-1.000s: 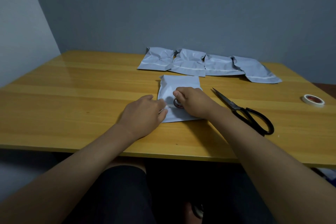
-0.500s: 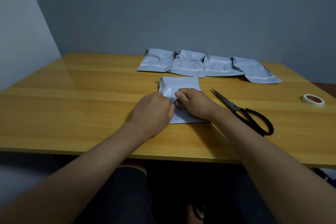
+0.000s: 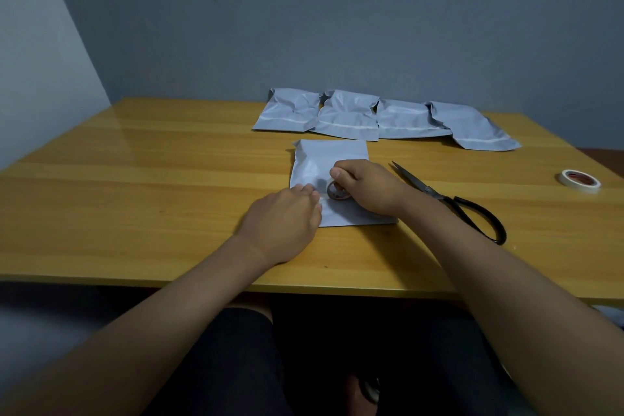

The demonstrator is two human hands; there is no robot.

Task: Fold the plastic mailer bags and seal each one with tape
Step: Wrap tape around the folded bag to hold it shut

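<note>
Wooden worktop [image 3: 135, 179], head view. Near edge runs across the lower frame; far edge meets the grey wall; left edge sits by the lighter wall.

Bag [image 3: 329, 162], white, folded flat, lies in the middle of the worktop, a little right of centre and nearer the near edge than the far one. Its near edge is well clear of the worktop's near edge.

Left hand [image 3: 283, 223]: knuckles up, fingers lightly curled, fingertips on the bag's left near part. Whether it pinches tape or only presses the bag cannot be told.

Right hand [image 3: 368, 187]: fingers curled round a small tape roll [image 3: 337, 193], holding it on the bag, just beside the left fingertips.

Scissors [image 3: 452, 203], black handles, blades closed, lie just right of the bag; tips point toward the far left, handles toward the near right. The right forearm passes close over the near side of them.

Second roll [image 3: 580, 180], white, lies flat close to the right edge, well apart from the hands.

Four bags [image 3: 381, 118], grey, folded, in an overlapping row along the far edge, right of centre, close behind the working bag but not touching it.

The left half of the worktop is bare wood out to the left edge.
</note>
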